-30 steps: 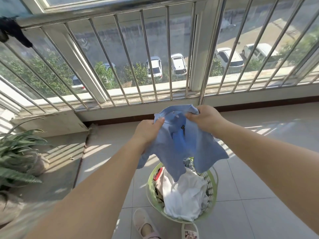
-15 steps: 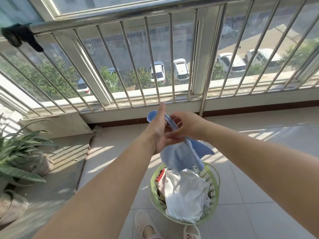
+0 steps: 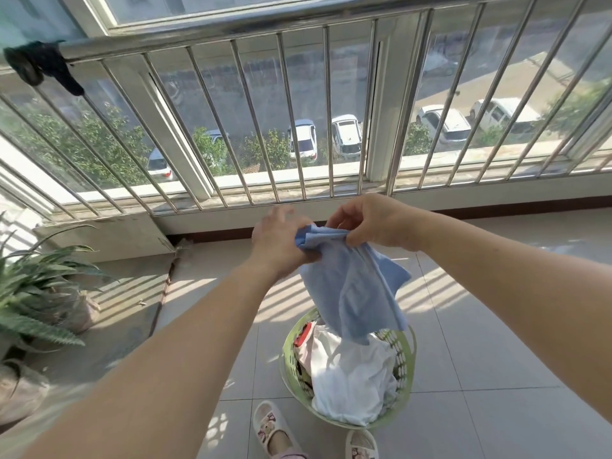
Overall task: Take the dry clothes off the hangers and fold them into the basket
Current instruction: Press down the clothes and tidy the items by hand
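A small light blue garment (image 3: 354, 289) hangs folded from both my hands above the basket. My left hand (image 3: 280, 240) grips its upper left corner, with the fingers raised behind the cloth. My right hand (image 3: 367, 221) pinches the top edge between thumb and fingers. Below stands a round green laundry basket (image 3: 405, 356) on the tiled floor, holding a white garment (image 3: 351, 382) on top and a red and dark item at its left side. No hanger is in view.
A steel window railing (image 3: 231, 31) runs across the back, with a dark cloth (image 3: 39, 64) tied at its left end. Potted plants (image 3: 36, 293) stand at the left. My slippered feet (image 3: 270, 425) are just before the basket. Tiled floor lies to the right.
The blue garment went from spread open to folded narrower. My hands came together, then moved slightly apart along its top edge, a little lower than before.
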Demonstrator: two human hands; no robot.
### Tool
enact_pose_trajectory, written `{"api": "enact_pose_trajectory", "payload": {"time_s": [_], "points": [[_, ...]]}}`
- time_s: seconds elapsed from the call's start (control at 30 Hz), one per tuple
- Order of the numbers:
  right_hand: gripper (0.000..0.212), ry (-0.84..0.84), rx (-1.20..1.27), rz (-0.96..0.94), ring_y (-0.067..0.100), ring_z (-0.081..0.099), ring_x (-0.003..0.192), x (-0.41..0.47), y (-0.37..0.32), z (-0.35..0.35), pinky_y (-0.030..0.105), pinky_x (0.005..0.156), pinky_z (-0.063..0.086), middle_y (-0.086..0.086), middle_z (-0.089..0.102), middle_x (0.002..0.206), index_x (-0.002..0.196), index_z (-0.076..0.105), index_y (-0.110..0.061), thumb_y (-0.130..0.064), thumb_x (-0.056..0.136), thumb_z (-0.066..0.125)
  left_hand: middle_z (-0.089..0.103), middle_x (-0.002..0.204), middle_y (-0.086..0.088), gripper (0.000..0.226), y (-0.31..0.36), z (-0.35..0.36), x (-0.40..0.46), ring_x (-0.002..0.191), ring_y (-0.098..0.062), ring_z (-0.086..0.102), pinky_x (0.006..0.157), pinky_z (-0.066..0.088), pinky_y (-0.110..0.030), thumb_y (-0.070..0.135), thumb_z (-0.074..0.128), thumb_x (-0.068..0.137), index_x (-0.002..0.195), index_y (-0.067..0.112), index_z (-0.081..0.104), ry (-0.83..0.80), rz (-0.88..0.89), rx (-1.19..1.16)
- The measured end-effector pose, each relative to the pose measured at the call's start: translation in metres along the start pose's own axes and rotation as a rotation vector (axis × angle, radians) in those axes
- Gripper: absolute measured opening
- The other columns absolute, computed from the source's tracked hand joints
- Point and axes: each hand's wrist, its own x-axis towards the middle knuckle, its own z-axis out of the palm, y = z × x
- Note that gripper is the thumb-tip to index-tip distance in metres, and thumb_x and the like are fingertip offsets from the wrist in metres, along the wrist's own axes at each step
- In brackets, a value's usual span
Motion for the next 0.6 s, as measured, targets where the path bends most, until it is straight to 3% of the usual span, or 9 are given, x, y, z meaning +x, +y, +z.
{"api": "enact_pose_trajectory", "payload": {"time_s": [0.07,0.17,0.27,0.43,0.53,0.6], "points": [[0.036,0.005,-0.013,0.012,0.012,0.061,0.078,-0.002,0.006,-0.004,0.021,0.075,0.053,0.002,0.067,0.086,0.100,0.066,-0.010,0.014,0.076,0.054,0.057,0.116,-0.007,0.032,0.003,0.005,0.002,0.107,-0.024,0.051,0.084,0.039,-0.029,0.020,0.071,0.078,0.109,0.016,0.063,-0.066,0.066,-0.123],[0.027,-0.014,-0.182,0.052,0.008,0.057,0.073,-0.003,0.019,-0.006,0.021,0.069,0.049,-0.006,0.062,0.081,0.099,0.063,-0.019,-0.002,0.078,0.062,0.061,0.086,-0.002,0.010,0.009,0.011,0.003,0.083,-0.019,0.053,0.065,0.037,-0.026,0.017,0.065,0.083,0.085,0.023,0.058,-0.160,0.111,-0.229],[0.018,-0.068,-0.610,0.120,0.016,0.052,0.074,0.002,0.042,0.003,0.028,0.067,0.045,-0.005,0.055,0.078,0.087,0.055,-0.023,-0.023,0.076,0.069,0.052,0.069,0.009,0.027,0.012,0.018,0.006,0.073,-0.015,0.047,0.062,0.036,-0.023,0.020,0.065,0.083,0.067,0.030,0.046,-0.180,0.135,-0.213],[0.006,-0.051,-0.943,0.156,0.022,0.047,0.075,0.012,0.077,0.019,0.030,0.068,0.035,-0.004,0.049,0.075,0.088,0.052,-0.023,-0.018,0.086,0.049,0.049,0.070,0.008,0.025,-0.002,0.028,0.011,0.076,-0.020,0.049,0.067,0.039,-0.031,0.021,0.059,0.086,0.070,0.027,0.041,-0.241,0.184,-0.003],[0.012,-0.044,-0.980,0.132,0.020,0.045,0.076,0.023,0.092,0.027,0.030,0.070,0.033,-0.005,0.048,0.079,0.086,0.050,-0.026,-0.015,0.088,0.046,0.057,0.087,-0.001,0.006,-0.018,0.039,0.013,0.086,-0.027,0.052,0.071,0.041,-0.033,0.021,0.055,0.088,0.090,0.019,0.050,-0.251,0.192,0.151],[0.016,-0.044,-1.014,0.101,0.019,0.045,0.077,0.031,0.101,0.033,0.030,0.069,0.030,-0.007,0.048,0.077,0.084,0.046,-0.027,-0.011,0.087,0.046,0.061,0.098,-0.004,0.013,-0.028,0.050,0.016,0.092,-0.028,0.054,0.074,0.042,-0.033,0.019,0.052,0.090,0.103,0.019,0.054,-0.253,0.188,0.207]]}}
